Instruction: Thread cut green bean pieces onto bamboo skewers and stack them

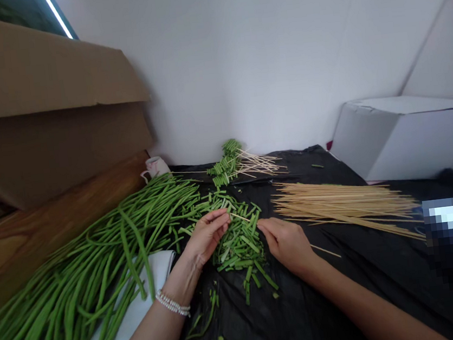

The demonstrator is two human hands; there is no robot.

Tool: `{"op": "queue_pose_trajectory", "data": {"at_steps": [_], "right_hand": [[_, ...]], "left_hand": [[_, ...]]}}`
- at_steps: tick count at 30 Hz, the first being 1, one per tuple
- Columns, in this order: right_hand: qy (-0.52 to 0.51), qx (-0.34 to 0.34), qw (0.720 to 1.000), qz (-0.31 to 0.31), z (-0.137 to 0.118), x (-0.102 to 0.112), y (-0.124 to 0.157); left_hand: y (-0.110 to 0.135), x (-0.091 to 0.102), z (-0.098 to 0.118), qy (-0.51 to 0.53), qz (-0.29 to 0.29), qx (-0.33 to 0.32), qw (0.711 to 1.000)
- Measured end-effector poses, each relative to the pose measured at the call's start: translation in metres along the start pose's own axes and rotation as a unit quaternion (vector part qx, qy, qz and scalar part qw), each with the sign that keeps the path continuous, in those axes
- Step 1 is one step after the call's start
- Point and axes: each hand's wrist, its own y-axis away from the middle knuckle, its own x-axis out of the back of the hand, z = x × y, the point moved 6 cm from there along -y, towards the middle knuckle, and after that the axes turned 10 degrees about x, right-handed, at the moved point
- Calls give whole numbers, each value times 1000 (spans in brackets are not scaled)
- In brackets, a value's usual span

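Note:
A thin wooden skewer (240, 217) runs between my two hands, and its rear end sticks out behind the right one. My right hand (287, 239) is closed around it. My left hand (208, 235) is pinched at the skewer's front tip; whatever lies between those fingertips is hidden. Beneath both hands spreads a heap of cut green bean pieces (239, 247). Long uncut green beans (100, 250) lie in a big bundle to the left. On the right rests a pile of bare skewers (345, 203). Farther back, skewers threaded with bean pieces (226, 165) are stacked together.
Black plastic sheeting (314, 296) covers the work surface. A white flat item (161, 264) lies partly under the long beans. At the back left stand a mug (156, 167) and a large cardboard box (55, 140). A white box (386, 135) sits at right, before a white wall (239, 70).

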Motion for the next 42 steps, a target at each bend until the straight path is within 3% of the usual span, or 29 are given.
{"op": "queue_pose_trajectory", "data": {"at_steps": [10,21,28,33,39,42], "right_hand": [[-5,17,1000,14,-5,2,0],[-16,4,1000,9,-7,-2,2],[-46,8,999,15,-9,-3,4],[-64,17,998,7,-16,-6,1],[-33,22,999,35,-12,0,-2],[-7,6,997,77,3,7,-1]], "left_hand": [[1,0,-4,40,-36,71,996],[0,-1,-8,24,-31,74,996],[4,-4,-7,-5,-29,76,997],[11,-18,-20,-90,-63,88,990],[14,-24,-12,-169,-57,2,984],[15,-24,-3,-301,-42,-78,950]]}}
